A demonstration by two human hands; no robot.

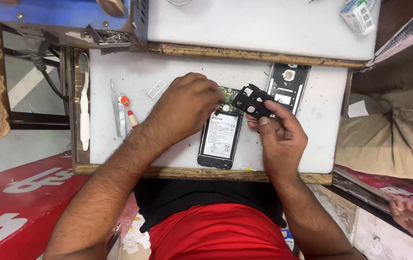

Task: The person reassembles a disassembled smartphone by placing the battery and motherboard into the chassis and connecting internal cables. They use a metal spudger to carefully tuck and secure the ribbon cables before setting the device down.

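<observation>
At the far left of the white surface (pixel 119 139) lies a white toothbrush (pixel 84 108), running up and down along the edge. Just right of it sit metal tweezers (pixel 119 113) and a small screwdriver (pixel 128 111) with a red and white handle, side by side. A little white SIM tray (pixel 156 89) rests near them, farther up the surface.

The left hand (pixel 187 106) comes next, its fingers curled and bunched down over the top end of the opened phone (pixel 220 137); whether they pinch anything there cannot be told, since the fingertips are hidden. The phone lies face down in the middle of the surface, its white-labelled battery exposed and a strip of green circuit board showing by the left hand's fingers.

The right hand (pixel 281 135) pinches a black plastic inner cover (pixel 254 102) between thumb and fingers, holding it tilted just above the phone's upper right corner. Behind it, the phone's dark back panel (pixel 288 86) lies flat on the surface.
</observation>
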